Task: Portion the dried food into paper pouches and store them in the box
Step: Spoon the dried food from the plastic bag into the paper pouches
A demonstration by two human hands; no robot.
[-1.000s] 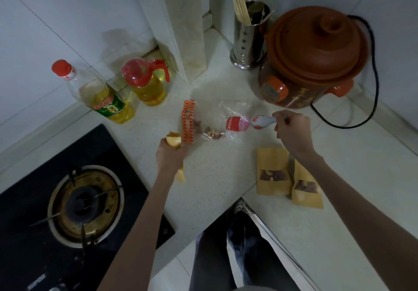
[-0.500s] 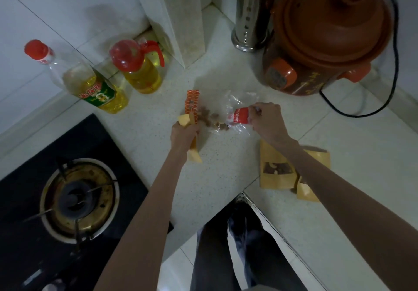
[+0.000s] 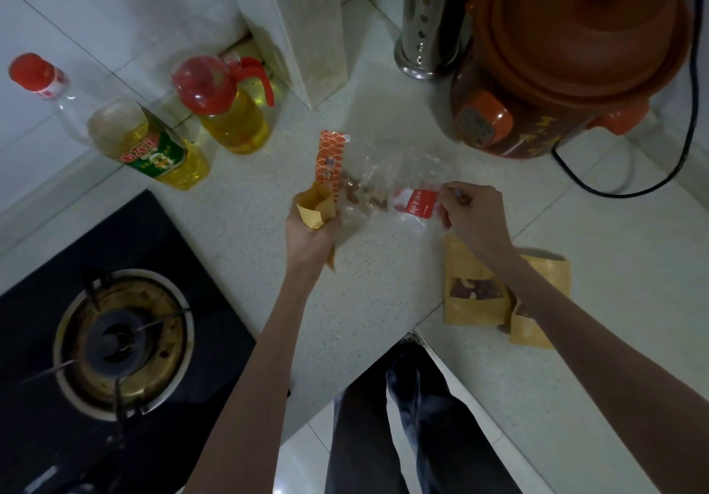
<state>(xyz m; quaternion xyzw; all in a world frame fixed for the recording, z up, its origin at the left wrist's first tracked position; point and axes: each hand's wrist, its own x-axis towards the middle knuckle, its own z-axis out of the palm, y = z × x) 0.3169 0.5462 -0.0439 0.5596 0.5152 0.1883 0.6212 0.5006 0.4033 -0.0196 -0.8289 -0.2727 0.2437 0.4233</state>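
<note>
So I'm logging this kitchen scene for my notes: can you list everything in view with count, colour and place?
paper pouch: 1, tan, open, held in the left hand
filled pouches: 2, tan, lying on the counter under the right forearm
plastic bag: 1, clear with orange and red ends, holding brown dried food, on the counter between the hands
oil bottles: 2, yellow oil, red caps, back left by the wall
clay cooker: 1, brown, back right, black cord
utensil holder: 1, steel, left of the cooker
gas burner: 1, black stove, front left
counter: 1, pale speckled
left hand: grips the pouch
right hand: pinches the bag's red end
</note>
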